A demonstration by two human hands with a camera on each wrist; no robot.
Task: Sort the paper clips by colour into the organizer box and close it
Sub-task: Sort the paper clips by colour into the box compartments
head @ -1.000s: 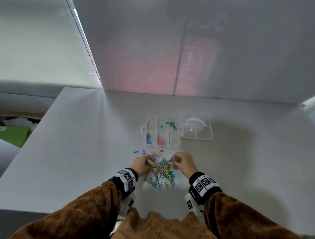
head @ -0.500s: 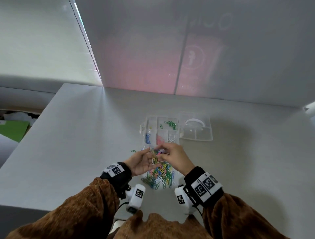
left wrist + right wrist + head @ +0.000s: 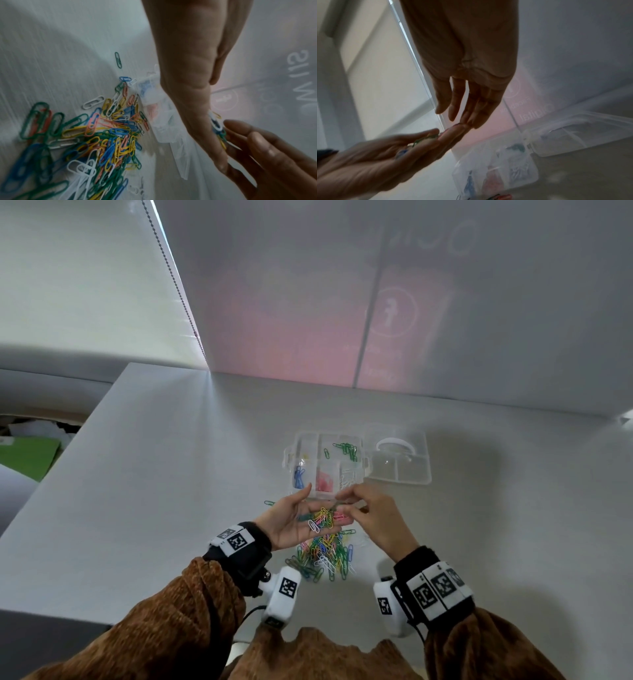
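Centrally, toward the far edge of the table [image 3: 171,474], sits the clear box [image 3: 325,465], lid [image 3: 399,460] swung flat to its right with a white handle. Far compartments hold green clips [image 3: 347,450] and what look like a few yellow ones; near compartments hold blue clips [image 3: 299,475], pink clips [image 3: 323,482] and white clips [image 3: 349,477]. The box's long axis runs left to right, parallel to the far edge.

Nearer the front edge lies the pile [image 3: 323,556] of mixed clips, pointing every way; one stray green clip [image 3: 269,503] rests just left of it.

Above the gap between box and pile, the left hand [image 3: 291,522] is held palm up, fingers nearly straight, cradling a handful [image 3: 323,518] of mixed clips. The right hand [image 3: 373,518] hovers beside it, fingertips [image 3: 342,498] meeting the left fingertips; whether they pinch a clip cannot be told. Both hands partly hide the box's near wall.

A green sheet [image 3: 27,457] lies beyond the table's left edge.
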